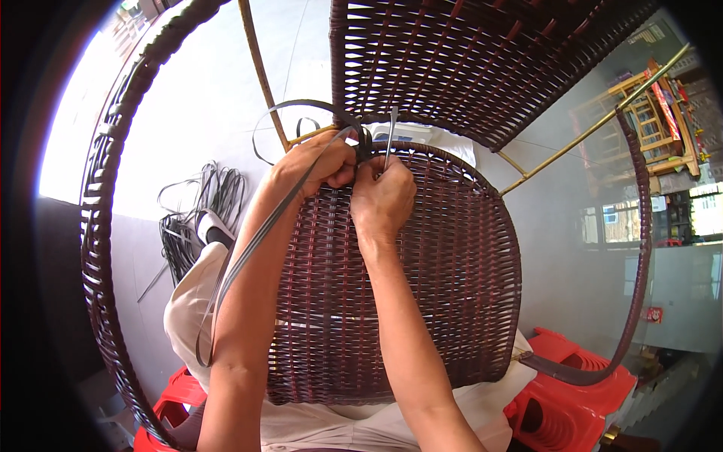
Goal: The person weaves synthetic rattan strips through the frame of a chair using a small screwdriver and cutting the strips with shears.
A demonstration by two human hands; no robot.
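Note:
A dark brown woven chair lies across my lap, its seat (422, 264) under my forearms. My left hand (324, 162) is closed at the far rim of the seat, pinching a flat dark-grey plastic strip (263, 230). The strip loops up beyond the fingers and trails back along my left forearm. Close beside it, my right hand (382, 194) is closed around a slim metal tool (392, 134) with a flat tip, like a screwdriver, which points upward. Its handle is hidden in the fist. Both hands touch the woven rim, where several strip ends bunch together.
The woven backrest (467, 68) rises beyond the seat. Curved wrapped armrests arch at left (102, 218) and right (644, 203). A bundle of loose strips (199, 211) lies on the floor by my shoe. Red plastic stools (580, 384) stand at lower right and lower left; bamboo-coloured furniture (663, 128) is farther right.

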